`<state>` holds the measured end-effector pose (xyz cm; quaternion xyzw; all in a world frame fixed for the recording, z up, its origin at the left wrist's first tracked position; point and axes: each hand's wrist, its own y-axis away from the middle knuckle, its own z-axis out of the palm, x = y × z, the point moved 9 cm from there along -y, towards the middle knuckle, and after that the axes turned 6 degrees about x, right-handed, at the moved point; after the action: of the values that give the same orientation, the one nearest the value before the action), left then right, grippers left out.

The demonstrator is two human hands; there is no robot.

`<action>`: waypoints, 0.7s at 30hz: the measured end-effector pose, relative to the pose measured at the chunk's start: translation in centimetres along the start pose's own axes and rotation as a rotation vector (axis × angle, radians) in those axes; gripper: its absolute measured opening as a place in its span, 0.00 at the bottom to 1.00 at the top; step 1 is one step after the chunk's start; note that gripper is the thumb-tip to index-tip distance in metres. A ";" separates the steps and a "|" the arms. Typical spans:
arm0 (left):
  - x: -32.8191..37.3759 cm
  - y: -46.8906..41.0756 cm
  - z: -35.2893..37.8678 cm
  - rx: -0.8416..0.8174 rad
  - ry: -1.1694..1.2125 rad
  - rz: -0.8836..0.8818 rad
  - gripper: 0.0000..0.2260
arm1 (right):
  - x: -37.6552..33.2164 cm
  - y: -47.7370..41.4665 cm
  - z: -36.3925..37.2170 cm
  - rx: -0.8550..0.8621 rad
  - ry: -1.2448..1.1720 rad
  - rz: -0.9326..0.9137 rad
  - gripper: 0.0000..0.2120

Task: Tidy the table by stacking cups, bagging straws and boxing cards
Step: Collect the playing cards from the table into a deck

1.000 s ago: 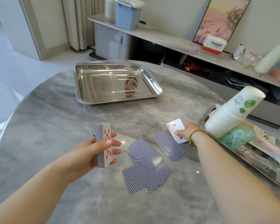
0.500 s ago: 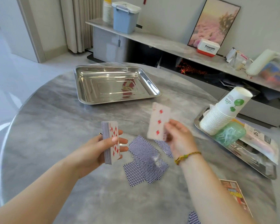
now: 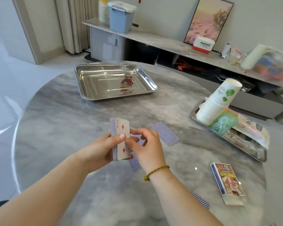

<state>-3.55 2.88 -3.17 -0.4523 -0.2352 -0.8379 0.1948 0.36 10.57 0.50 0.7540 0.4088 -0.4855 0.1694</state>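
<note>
Two bare hands are meeting over the grey marble table (image 3: 55, 128): the left hand (image 3: 103, 147) is clamping the upright deck of playing cards (image 3: 119, 139), the right hand (image 3: 145, 144) is pinching its face card. Squaring carelessly risks spilling cards among the blue-backed loose cards (image 3: 165, 135) lying beneath. The printed card box (image 3: 227, 181) is lying right, near the rim; open room is lying ahead.
</note>
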 end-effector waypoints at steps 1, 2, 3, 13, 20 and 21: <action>-0.3 0.0 0.1 -0.005 -0.003 -0.018 0.41 | 0.1 0.1 -0.2 0.000 0.047 -0.015 0.10; -0.6 0.0 0.2 -0.007 -0.005 -0.035 0.41 | 0.2 0.1 -0.3 -0.003 0.078 -0.024 0.11; -0.9 -0.1 0.2 -0.007 -0.010 -0.051 0.41 | 0.3 0.3 -0.3 -0.011 0.093 -0.026 0.13; -3.1 1.2 2.2 -0.208 -0.099 -0.249 0.40 | 2.5 1.5 2.5 -0.608 -0.355 0.245 0.11; -3.1 0.6 1.5 -0.147 -0.039 -0.251 0.26 | 3.1 0.8 2.7 -0.511 -0.488 0.264 0.06; -2.8 0.5 1.2 -0.130 -0.021 -0.237 0.27 | 3.1 0.3 2.5 -0.461 -0.472 0.256 0.06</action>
<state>-1.00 3.45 -4.90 -0.4416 -0.2342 -0.8639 0.0622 -0.26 10.18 -3.38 0.6081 0.3592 -0.5163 0.4843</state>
